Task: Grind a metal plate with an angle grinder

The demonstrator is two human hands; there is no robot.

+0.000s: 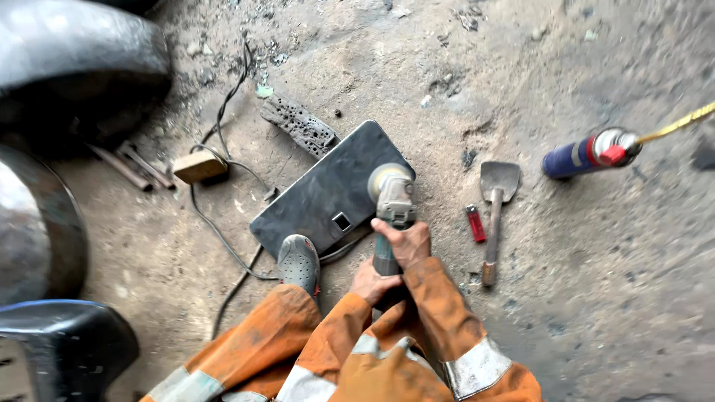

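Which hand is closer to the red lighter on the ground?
Right. The right hand grips the grinder near its head, on the lighter's side. The left hand holds the handle further back.

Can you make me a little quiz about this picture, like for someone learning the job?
1. True or false: both hands hold the grinder.
2. Which lies nearest the scraper? A) lighter B) spray can C) wood block
3. What presses on the plate near its edge?

Key:
1. True: right hand in front, left hand behind.
2. A
3. A shoe.
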